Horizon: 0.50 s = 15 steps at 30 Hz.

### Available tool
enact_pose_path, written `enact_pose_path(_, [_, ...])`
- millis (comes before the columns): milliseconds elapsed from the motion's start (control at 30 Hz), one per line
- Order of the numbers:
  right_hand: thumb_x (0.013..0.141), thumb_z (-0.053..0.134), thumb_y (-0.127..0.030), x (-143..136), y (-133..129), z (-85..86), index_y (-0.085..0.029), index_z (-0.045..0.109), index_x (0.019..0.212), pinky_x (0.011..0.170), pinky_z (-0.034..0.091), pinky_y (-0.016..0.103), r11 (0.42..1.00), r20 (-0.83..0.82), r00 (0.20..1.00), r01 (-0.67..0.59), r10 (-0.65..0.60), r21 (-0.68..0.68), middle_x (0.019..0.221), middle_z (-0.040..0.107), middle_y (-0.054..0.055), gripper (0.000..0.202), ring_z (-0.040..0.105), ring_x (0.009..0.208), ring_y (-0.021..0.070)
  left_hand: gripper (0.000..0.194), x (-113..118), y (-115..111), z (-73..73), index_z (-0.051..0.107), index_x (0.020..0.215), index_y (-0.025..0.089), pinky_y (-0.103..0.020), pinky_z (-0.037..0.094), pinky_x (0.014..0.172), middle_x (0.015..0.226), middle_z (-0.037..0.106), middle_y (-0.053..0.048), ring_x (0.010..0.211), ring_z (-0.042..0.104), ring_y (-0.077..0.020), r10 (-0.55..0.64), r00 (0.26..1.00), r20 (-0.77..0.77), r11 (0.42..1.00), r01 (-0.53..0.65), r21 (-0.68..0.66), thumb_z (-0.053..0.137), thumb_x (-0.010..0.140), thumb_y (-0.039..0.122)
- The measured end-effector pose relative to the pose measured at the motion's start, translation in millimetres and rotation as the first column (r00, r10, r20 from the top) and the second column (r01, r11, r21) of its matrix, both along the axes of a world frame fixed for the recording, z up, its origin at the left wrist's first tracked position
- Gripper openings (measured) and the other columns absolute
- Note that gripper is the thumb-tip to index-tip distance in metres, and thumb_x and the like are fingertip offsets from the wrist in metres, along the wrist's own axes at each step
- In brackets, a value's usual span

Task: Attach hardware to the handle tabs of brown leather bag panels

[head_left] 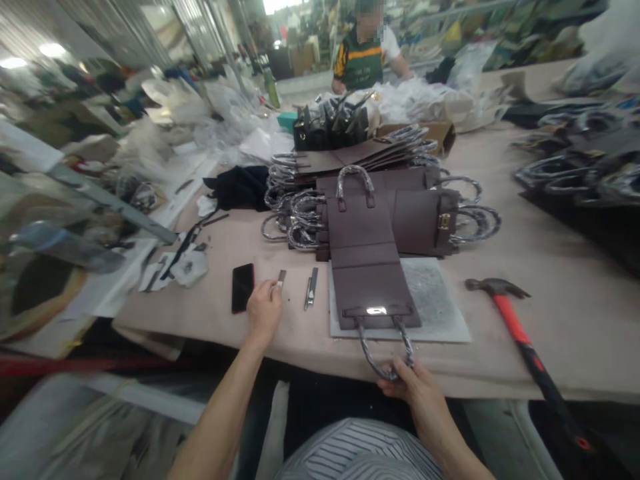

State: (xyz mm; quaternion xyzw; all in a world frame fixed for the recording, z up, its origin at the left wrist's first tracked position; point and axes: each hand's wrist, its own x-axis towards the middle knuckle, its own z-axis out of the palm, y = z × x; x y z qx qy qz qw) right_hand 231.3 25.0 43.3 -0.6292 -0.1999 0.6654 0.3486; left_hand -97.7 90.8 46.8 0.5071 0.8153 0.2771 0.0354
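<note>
1. Steadying a dark-brown, flat bag piece [370, 283]: the right hand [423, 397] has its fingers [406, 375] round the plastic-wrapped loop handle [367, 352].
2. It lies across the pale rectangular board [443, 300], far end over stacked brown bag pieces [420, 223].
3. Left hand [264, 313] pinches a slim grey metal strip (tip showing) [282, 275].
4. Any shift, I'd judge, calls for keeping the piece flat.

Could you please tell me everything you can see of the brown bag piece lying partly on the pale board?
The brown bag piece looks like smooth leather, creased across, with a shiny metal fitting near its near edge. Plastic wraps its far handle and near handle. Its near part lies on the pale board, its far part over other bag pieces. The right hand grips the near handle.
</note>
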Motion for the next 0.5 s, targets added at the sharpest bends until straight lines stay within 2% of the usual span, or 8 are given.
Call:
enact_pose_path(67, [0.043, 0.088, -0.067, -0.2, 0.9, -2.0, -0.014, 0.065, 0.082, 0.057, 0.058, 0.029, 1.0, 0.004, 1.0, -0.002, 0.002, -0.028, 0.075, 0.075, 0.006, 0.07, 0.072, 0.065, 0.0214, 0.029, -21.0, -1.8, 6.4, 0.07, 0.107, 0.012, -0.039, 0.051, 0.097, 0.112, 0.069, -0.016, 0.107, 0.066, -0.0287, 0.082, 0.996, -0.042, 0.991, -0.085, -0.1, 0.047, 0.093, 0.023])
enact_pose_path(133, [0.042, 0.087, -0.07, 1.5, 2.1, -3.5, -0.014, 0.065, 0.085, 0.058, 0.058, 0.029, 0.999, 0.02, 1.0, 0.007, -0.006, -0.049, 0.077, 0.075, 0.007, 0.074, 0.073, 0.067, 0.0223, 0.029, -37.5, -4.0, 10.2, 0.071, 0.106, 0.012, -0.04, 0.051, 0.094, 0.11, 0.07, -0.017, 0.104, 0.066, -0.03, 0.114, 0.992, -0.055, 0.98, -0.121, -0.159, 0.049, 0.093, 0.024])
enact_pose_path(233, [0.044, 0.082, -0.074, 11.7, 2.1, -3.4, -0.015, 0.063, 0.089, 0.058, 0.057, 0.032, 0.998, 0.084, 0.996, -0.001, 0.006, -0.057, 0.079, 0.075, 0.007, 0.076, 0.072, 0.068, 0.0246, 0.025, -49.2, -6.4, 12.3, 0.073, 0.1, 0.015, -0.037, 0.052, 0.088, 0.101, 0.073, -0.013, 0.098, 0.069, -0.0287, 0.103, 0.994, -0.04, 0.956, -0.11, -0.27, 0.054, 0.092, 0.029])
enact_pose_path(300, [0.051, 0.074, -0.076, 23.5, 0.7, -1.2, -0.017, 0.063, 0.09, 0.063, 0.058, 0.037, 1.0, 0.239, 0.971, -0.025, 0.029, -0.017, 0.076, 0.075, 0.008, 0.072, 0.072, 0.069, 0.0265, 0.023, -48.4, -4.7, 12.9, 0.074, 0.096, 0.017, -0.035, 0.051, 0.086, 0.099, 0.075, -0.011, 0.097, 0.069, -0.027, 0.075, 0.997, -0.021, 0.938, -0.077, -0.337, 0.056, 0.092, 0.032])
enact_pose_path(367, [0.062, 0.067, -0.075, 36.1, 0.0, 3.5, -0.018, 0.064, 0.092, 0.072, 0.058, 0.042, 0.995, 0.49, 0.871, -0.073, 0.03, 0.069, 0.073, 0.074, 0.008, 0.065, 0.072, 0.073, 0.0282, 0.022, -43.6, 1.2, 13.6, 0.073, 0.093, 0.019, -0.034, 0.051, 0.085, 0.099, 0.075, -0.01, 0.099, 0.069, -0.0268, 0.037, 0.999, 0.003, 0.915, -0.033, -0.402, 0.06, 0.09, 0.037])
enact_pose_path(433, [0.072, 0.06, -0.07, 44.4, 2.4, 10.5, -0.019, 0.065, 0.096, 0.079, 0.057, 0.043, 0.963, 0.702, 0.711, -0.157, -0.044, 0.22, 0.077, 0.074, 0.008, 0.057, 0.072, 0.08, 0.0291, 0.022, -38.4, 11.4, 14.5, 0.072, 0.088, 0.02, -0.033, 0.051, 0.084, 0.097, 0.075, -0.011, 0.1, 0.07, -0.0282, 0.002, 0.999, 0.033, 0.883, 0.014, -0.469, 0.068, 0.083, 0.041])
enact_pose_path(500, [0.081, 0.056, -0.063, 44.6, 9.6, 18.8, -0.02, 0.065, 0.098, 0.082, 0.056, 0.042, 0.863, 0.774, 0.617, -0.304, -0.144, 0.403, 0.086, 0.073, 0.009, 0.047, 0.071, 0.086, 0.0276, 0.02, -35.3, 24.3, 15.0, 0.07, 0.078, 0.019, -0.034, 0.052, 0.08, 0.088, 0.075, -0.012, 0.095, 0.071, -0.03, -0.012, 0.998, 0.066, 0.842, 0.046, -0.537, 0.076, 0.073, 0.037])
